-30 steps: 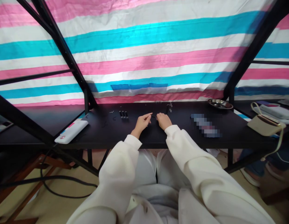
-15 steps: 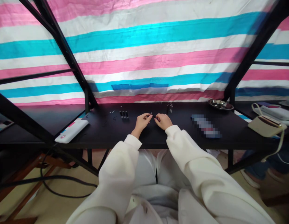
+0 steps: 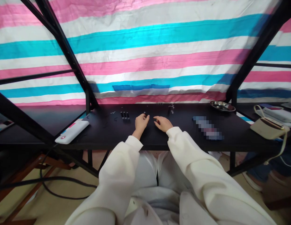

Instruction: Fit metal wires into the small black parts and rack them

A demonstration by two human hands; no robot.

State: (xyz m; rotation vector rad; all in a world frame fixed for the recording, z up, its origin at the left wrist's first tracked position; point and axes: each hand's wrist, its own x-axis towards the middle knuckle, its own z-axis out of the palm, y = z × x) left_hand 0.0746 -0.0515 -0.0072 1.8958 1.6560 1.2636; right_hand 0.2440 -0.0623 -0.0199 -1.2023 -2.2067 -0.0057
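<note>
My left hand rests on the black table with its fingers curled and pinched on a small dark piece at the fingertips. A short gap to the right, my right hand lies low on the table, fingers stretched toward the left and nothing visible in them. Three small black cylinders stand in a row just left of my left hand. More tiny dark and wiry parts lie behind my right hand, near the table's back edge.
A white power bank lies at the table's left front, a metal dish at the back right, a beige bag with a strap farther right. Black frame struts slant up on both sides before a striped tarp. Cables run over the floor.
My hands were together, both pinching a small piece between them. They have since parted: the left drew slightly left and back with the piece, and the right's fingers stretched out low on the table.
</note>
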